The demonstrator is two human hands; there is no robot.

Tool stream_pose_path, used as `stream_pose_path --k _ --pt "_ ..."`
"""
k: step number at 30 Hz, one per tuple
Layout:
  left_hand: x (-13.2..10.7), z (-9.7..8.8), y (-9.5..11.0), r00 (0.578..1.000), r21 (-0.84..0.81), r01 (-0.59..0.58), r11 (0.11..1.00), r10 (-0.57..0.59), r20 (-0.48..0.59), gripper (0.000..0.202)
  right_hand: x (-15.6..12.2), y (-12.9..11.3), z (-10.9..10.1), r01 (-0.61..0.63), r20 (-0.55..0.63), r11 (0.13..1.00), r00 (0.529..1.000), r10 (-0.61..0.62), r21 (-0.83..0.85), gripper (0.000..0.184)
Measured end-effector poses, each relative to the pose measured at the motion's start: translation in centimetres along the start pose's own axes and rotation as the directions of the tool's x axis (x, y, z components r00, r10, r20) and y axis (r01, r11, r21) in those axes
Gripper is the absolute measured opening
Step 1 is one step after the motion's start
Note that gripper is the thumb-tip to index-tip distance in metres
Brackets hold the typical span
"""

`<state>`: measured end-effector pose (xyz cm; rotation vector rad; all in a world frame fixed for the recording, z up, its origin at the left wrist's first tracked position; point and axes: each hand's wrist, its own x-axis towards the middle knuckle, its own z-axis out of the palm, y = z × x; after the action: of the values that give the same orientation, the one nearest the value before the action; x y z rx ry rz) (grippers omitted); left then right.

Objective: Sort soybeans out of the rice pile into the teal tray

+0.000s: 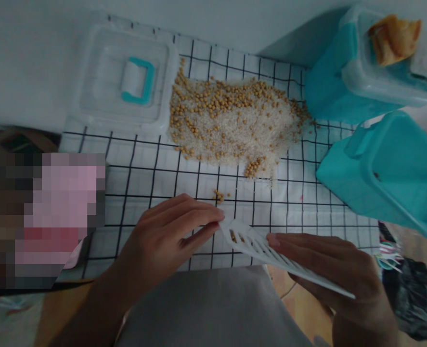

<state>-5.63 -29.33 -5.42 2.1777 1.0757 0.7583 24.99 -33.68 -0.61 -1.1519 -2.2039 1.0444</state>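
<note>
A white slotted plastic utensil (pixel 251 241) is tilted over the front edge of the table, with a few yellow beans showing through its slots. My right hand (pixel 338 265) grips it along its right part, fingers on top. My left hand (pixel 179 231) is closed at its left end, fingertips and thumb pinching the corner. Just beyond my left fingertips lies a small group of beans (pixel 219 195). Farther back, a spread pile of white rice grains (pixel 249 127) mixed with yellow soybeans (pixel 231 96) covers the checked cloth.
A clear lid (pixel 105 108) with a turquoise handle lies left of the pile. At right are an open turquoise bin (pixel 357 183) and a lidded turquoise container (pixel 332 82) with a brown-orange piece on top. A pink item, blurred, sits at left. The wall borders the back.
</note>
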Motion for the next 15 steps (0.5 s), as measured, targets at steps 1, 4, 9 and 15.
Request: stream_pose_path --k 1,4,9,15 --pt "-0.2 0.0 -0.1 1.000 -0.007 0.003 1.000 -0.003 -0.019 0.026 0.0 -0.2 0.0 0.004 0.005 1.000 1.000 -0.004 -0.006 0.050" --pt "-1.3 -0.1 -0.4 0.996 -0.011 0.057 0.998 -0.058 -0.071 0.031 -0.2 -0.5 0.0 0.002 0.000 1.000 1.000 -0.002 -0.013 0.049" --pt "-3.0 -0.5 -1.1 0.978 0.061 0.197 0.979 -0.191 -0.086 0.028 -1.2 -0.4 -0.3 -0.019 -0.022 1.000 1.000 0.019 -0.014 0.046" --pt "-3.0 -0.7 -1.0 0.955 0.101 0.250 0.963 -0.229 -0.187 0.027 -1.9 -1.0 1.2 -0.092 -0.091 0.996 0.991 0.093 0.016 0.039"
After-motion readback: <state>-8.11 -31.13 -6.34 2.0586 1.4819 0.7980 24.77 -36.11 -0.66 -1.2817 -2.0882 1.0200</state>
